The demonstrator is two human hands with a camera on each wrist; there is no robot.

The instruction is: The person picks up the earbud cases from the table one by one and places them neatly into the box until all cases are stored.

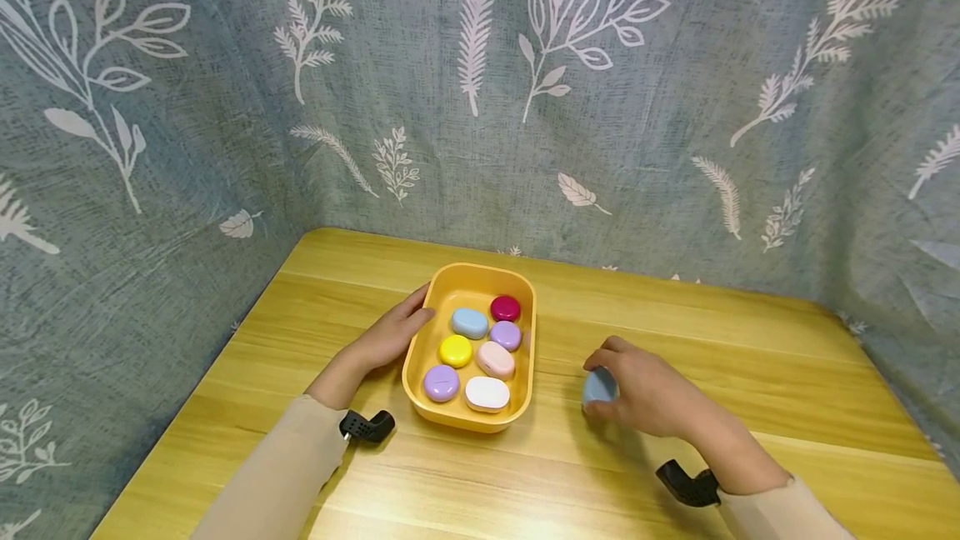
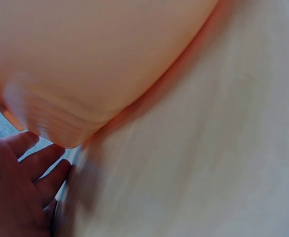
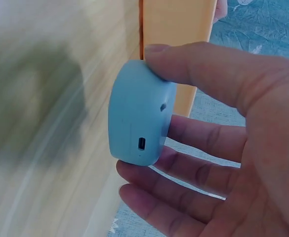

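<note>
My right hand (image 1: 651, 390) pinches a light blue earbud case (image 3: 139, 116) between thumb and fingertips, close over the wooden table. The right wrist view shows a small charging port and a round hole on its side. My left hand (image 1: 386, 338) rests along the left wall of a yellow-orange bin (image 1: 527, 390); its fingers (image 2: 43, 160) lie loosely beside the wall. Inside the bin are several rounded cases: crimson (image 1: 506, 307), light blue (image 1: 469, 323), yellow (image 1: 455, 352), pink (image 1: 496, 359), white (image 1: 487, 394) and two lilac ones (image 1: 441, 382).
The wooden table (image 1: 720, 340) extends around the bin and both hands. A grey-blue curtain with white leaf prints (image 1: 420, 107) hangs behind the table and along its sides. Each wrist wears a black camera mount, seen at the left wrist (image 1: 367, 427) and right wrist (image 1: 688, 486).
</note>
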